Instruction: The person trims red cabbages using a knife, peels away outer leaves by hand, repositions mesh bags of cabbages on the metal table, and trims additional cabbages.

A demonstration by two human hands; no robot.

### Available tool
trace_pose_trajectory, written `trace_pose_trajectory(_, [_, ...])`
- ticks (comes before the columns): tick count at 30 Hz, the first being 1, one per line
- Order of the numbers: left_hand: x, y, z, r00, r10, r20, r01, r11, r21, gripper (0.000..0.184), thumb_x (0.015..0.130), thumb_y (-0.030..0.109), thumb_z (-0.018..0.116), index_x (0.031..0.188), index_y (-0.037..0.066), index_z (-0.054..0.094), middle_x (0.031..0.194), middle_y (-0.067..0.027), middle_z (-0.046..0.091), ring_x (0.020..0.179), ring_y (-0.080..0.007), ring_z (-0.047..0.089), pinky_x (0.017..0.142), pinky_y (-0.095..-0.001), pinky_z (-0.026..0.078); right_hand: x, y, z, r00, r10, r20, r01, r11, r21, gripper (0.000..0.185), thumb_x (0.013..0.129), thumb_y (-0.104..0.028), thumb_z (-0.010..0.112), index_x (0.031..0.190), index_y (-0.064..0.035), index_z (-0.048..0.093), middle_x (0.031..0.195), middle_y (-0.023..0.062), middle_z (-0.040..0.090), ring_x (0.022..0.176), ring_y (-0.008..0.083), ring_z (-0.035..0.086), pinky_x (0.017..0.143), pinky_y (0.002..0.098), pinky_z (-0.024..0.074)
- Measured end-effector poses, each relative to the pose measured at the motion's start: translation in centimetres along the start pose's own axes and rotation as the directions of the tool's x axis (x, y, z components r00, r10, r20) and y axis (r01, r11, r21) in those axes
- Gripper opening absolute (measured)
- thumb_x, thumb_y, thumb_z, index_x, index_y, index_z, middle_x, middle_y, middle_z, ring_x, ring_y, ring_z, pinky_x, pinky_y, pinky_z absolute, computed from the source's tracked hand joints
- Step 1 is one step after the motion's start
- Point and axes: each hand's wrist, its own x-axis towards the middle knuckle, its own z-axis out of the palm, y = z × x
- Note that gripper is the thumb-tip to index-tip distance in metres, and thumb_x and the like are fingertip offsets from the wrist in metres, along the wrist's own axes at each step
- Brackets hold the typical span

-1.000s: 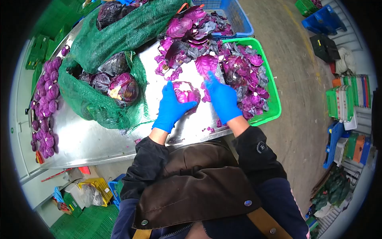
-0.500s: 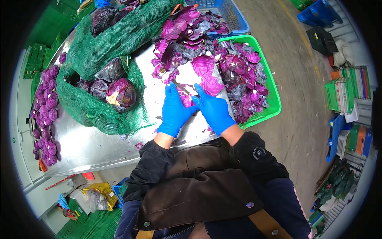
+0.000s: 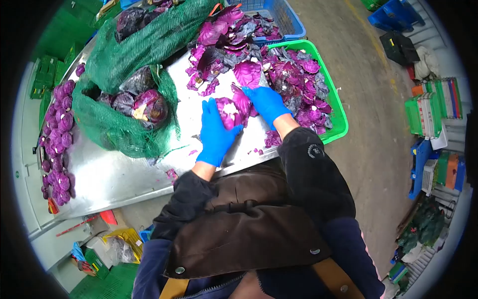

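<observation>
A red cabbage [image 3: 230, 115] rests on the metal table, its pale cut stem end facing up. My left hand [image 3: 216, 133], in a blue glove, is wrapped round its left and near side. A purple cabbage leaf [image 3: 241, 101] stands out from the right of the head. My right hand [image 3: 269, 103], gloved too, has its fingers closed at that leaf's edge; the thumb side is partly hidden. Loose leaves [image 3: 219, 62] are heaped just beyond both hands. To the left, a green mesh sack [image 3: 117, 132] lies open with unpeeled red cabbages [image 3: 150, 107] in its mouth.
A green crate [image 3: 341, 117] full of leaves stands at the table's right edge, with a blue crate [image 3: 294, 25] behind it. Peeled cabbages [image 3: 60, 124] line the far left of the metal table [image 3: 104, 184]. Another filled mesh sack [image 3: 144, 47] lies at the back.
The cabbage has turned so its stem end shows. My right hand has moved up and right, drawing a leaf outward, while the left stays around the head. The view has shifted slightly.
</observation>
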Motion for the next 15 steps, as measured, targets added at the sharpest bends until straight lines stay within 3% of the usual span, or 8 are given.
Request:
trace_pose_trajectory(2, [-0.5,-0.5,-0.2,1.000,-0.007,-0.020,0.005,0.994,-0.111,0.114,0.064,0.035,0.085,0.148,0.001,0.017,0.150,-0.0271,0.023,0.136,-0.0408,0.032,0.108,-0.0427,0.035,-0.4,-0.2,0.7,0.996,-0.069,-0.060,0.063,0.994,-0.094,0.057,0.092,-0.058,0.043,0.091,-0.0091,0.070,0.078,0.0188,0.067,0.081,0.0359,0.066,0.075,0.0441,0.0493])
trace_pose_trajectory(3, [-0.8,-1.0,-0.6,1.000,-0.010,-0.012,0.008,0.980,-0.198,0.113,0.064,0.033,0.085,0.149,0.001,0.018,0.150,-0.0262,0.024,0.136,-0.0397,0.032,0.109,-0.0421,0.034,-1.8,-0.6,1.0,0.985,-0.109,-0.135,0.100,0.992,-0.071,0.065,0.085,-0.069,0.044,0.093,-0.0088,0.069,0.090,0.0209,0.066,0.089,0.0401,0.064,0.077,0.0490,0.0493])
trace_pose_trajectory(4, [-1.2,-1.7,-1.1,1.000,-0.014,-0.007,0.011,0.960,-0.281,0.111,0.065,0.031,0.085,0.149,0.002,0.018,0.150,-0.0253,0.025,0.137,-0.0387,0.032,0.110,-0.0415,0.033,-2.0,-0.4,2.2,0.943,-0.159,-0.293,0.138,0.986,-0.091,0.059,0.083,-0.066,0.050,0.089,-0.0100,0.068,0.087,0.0199,0.067,0.086,0.0399,0.064,0.074,0.0484,0.0500])
trace_pose_trajectory(7, [-3.3,-3.5,-1.6,0.999,0.043,-0.029,-0.052,0.891,-0.452,0.113,0.063,0.025,0.087,0.149,0.003,0.018,0.151,-0.0188,0.028,0.136,-0.0316,0.035,0.111,-0.0395,0.032,-1.0,0.7,1.8,0.975,0.012,-0.223,-0.026,0.998,-0.058,0.048,0.080,-0.052,0.063,0.095,-0.0058,0.068,0.090,0.0192,0.067,0.086,0.0406,0.064,0.072,0.0473,0.0509])
trace_pose_trajectory(8, [-3.6,-3.6,-1.9,0.995,0.093,-0.043,-0.102,0.889,-0.447,0.114,0.061,0.025,0.088,0.150,0.004,0.019,0.151,-0.0168,0.030,0.135,-0.0295,0.038,0.110,-0.0392,0.034,-0.9,3.8,2.3,0.924,0.249,-0.289,-0.208,0.964,0.163,0.044,0.078,-0.046,0.069,0.095,-0.0051,0.068,0.093,0.0187,0.068,0.086,0.0402,0.064,0.073,0.0461,0.0509])
trace_pose_trajectory(10, [-3.5,-4.1,-2.0,0.996,0.074,-0.045,-0.086,0.891,-0.447,0.117,0.059,0.026,0.089,0.150,0.004,0.018,0.151,-0.0166,0.030,0.135,-0.0285,0.038,0.111,-0.0390,0.032,-1.7,2.6,1.1,0.926,0.282,-0.252,-0.248,0.955,0.161,0.050,0.077,-0.044,0.072,0.111,-0.0078,0.065,0.096,0.0185,0.068,0.088,0.0384,0.065,0.074,0.0452,0.0510])
trace_pose_trajectory(13, [-3.1,-4.3,-2.9,0.990,0.136,0.033,-0.111,0.906,-0.409,0.121,0.056,0.026,0.091,0.150,0.005,0.017,0.151,-0.0161,0.032,0.133,-0.0300,0.040,0.110,-0.0396,0.035,-5.1,-0.8,-0.7,0.947,0.059,-0.315,-0.077,0.996,-0.045,0.073,0.081,-0.044,0.071,0.141,-0.0160,0.041,0.098,0.0164,0.069,0.087,0.0309,0.067,0.074,0.0401,0.0518])
trace_pose_trajectory(15, [-2.9,-3.8,-3.4,0.994,0.086,0.073,-0.042,0.885,-0.465,0.122,0.056,0.026,0.091,0.151,0.006,0.017,0.150,-0.0162,0.032,0.133,-0.0306,0.041,0.109,-0.0396,0.036,-6.9,-2.2,0.1,0.954,-0.173,-0.245,0.201,0.975,0.093,0.075,0.079,-0.042,0.073,0.142,-0.0182,0.041,0.097,0.0134,0.068,0.081,0.0262,0.066,0.071,0.0372,0.0520])
